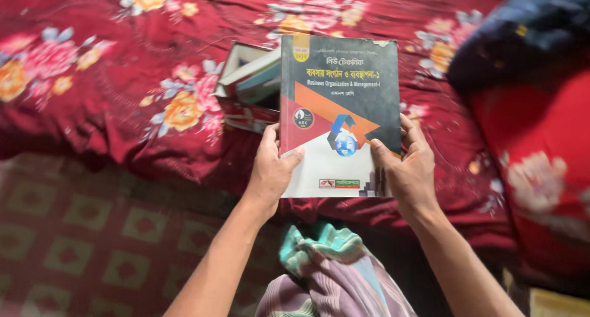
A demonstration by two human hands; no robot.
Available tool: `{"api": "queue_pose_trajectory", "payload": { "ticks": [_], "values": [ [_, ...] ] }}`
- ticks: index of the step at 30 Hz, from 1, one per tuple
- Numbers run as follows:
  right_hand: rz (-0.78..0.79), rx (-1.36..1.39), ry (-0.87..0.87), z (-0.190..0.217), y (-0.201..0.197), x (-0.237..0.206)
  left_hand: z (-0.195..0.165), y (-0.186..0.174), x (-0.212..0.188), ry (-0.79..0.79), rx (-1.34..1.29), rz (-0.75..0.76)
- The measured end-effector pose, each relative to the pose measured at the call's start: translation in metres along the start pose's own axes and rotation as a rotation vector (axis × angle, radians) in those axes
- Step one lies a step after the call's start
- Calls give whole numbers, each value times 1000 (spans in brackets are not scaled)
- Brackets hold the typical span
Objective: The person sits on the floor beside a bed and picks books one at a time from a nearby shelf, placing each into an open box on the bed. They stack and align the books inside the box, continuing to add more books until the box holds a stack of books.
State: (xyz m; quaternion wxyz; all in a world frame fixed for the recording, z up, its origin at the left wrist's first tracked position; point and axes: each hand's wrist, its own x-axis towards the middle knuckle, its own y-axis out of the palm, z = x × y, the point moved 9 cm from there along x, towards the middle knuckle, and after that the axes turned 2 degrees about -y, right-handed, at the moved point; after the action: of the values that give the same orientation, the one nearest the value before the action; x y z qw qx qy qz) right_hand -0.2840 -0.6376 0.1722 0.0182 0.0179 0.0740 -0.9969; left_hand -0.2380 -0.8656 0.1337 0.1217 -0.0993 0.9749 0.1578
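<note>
Your left hand (270, 169) grips textbook (340, 117) at lower left edge, thumb on cover. Your right hand (407, 169) clamps lower right edge. Book held flat, face up, above bed edge. Stack of books (249, 86) just behind, on red floral bedspread (123, 77). Patterned floor (74, 231) below.

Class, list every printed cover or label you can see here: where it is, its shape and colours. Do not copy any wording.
Book: held upright over the bed by left hand and right hand; rectangular cover, dark grey top, orange and red triangles, white bottom, blue globe.
Book stack: behind it on the red floral bedspread; white page edges, teal and red covers.
</note>
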Motion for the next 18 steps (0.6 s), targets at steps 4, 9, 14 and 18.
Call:
{"api": "queue_pose_trajectory", "payload": {
  "ticks": [4,9,14,18],
  "values": [
    [66,-105,-42,-6,23,35,1,-22,13,-37,-31,-106],
    [201,-136,-188,-6,53,93,-3,-38,48,-32,-50,-225],
    [273,-17,-40,-18,68,151,-11,-44,87,10,-37,-310],
    [363,-15,-23,-11,89,181,-14,-51,103,6,-60,-376]
  ]
}}
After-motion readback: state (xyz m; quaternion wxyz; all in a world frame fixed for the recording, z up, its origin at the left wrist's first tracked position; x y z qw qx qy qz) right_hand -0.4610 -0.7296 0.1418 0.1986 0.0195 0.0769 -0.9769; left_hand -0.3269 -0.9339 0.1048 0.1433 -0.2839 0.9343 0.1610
